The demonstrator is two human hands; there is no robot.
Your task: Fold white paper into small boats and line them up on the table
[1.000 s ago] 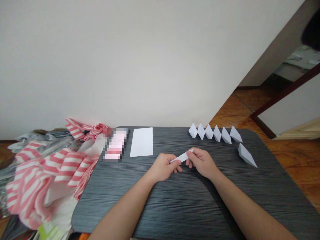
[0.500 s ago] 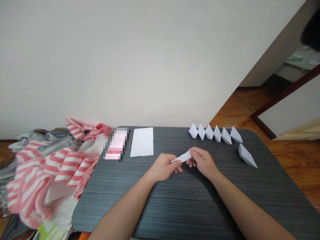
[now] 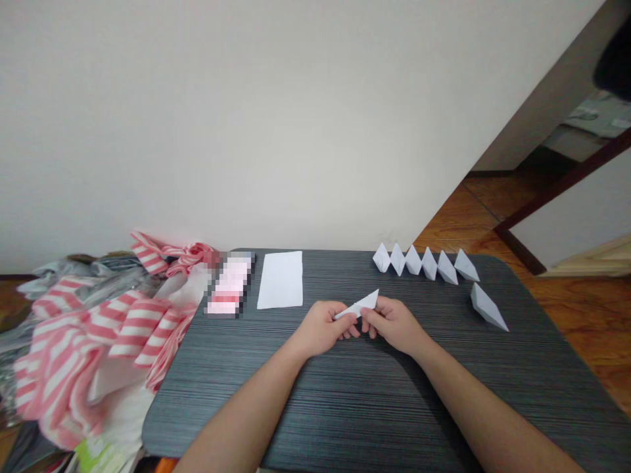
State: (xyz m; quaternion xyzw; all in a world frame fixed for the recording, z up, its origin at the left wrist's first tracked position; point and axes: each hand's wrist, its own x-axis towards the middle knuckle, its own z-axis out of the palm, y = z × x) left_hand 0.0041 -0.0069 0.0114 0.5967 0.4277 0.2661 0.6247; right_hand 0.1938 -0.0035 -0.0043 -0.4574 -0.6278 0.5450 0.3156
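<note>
Over the dark streaked tabletop [image 3: 202,364], we see the folded white paper [image 3: 356,308] held narrowly between thumb and fingers of the left hand [image 3: 325,326] and of the right hand [image 3: 396,323] — a crease in the making, we judge, calling next for firm, even thumb pressure.

Held paper [image 3: 368,301]: white, faintly cool in tone. Flat sheet [image 3: 280,280]: plain white too. Row of folded papers [image 3: 413,261]: white faces, bluish-grey shaded sides; lone folded piece [image 3: 487,307] matches. Tabletop [image 3: 345,407]: charcoal black, fine paler streaks running side to side. Striped cloth [image 3: 131,332] over on left: broad coral-pink and white bands. Lime-green patch [image 3: 96,454] low beside cloth; bright orange bit [image 3: 165,466] under tabletop's edge. Blocky blurred thing [image 3: 229,279]: pale pink, one red band, dark edge. Wall [image 3: 296,131]: soft off-white grey. Floor [image 3: 451,210]: orange-brown wood grain. Door frame [image 3: 566,182]: deep reddish brown.
</note>
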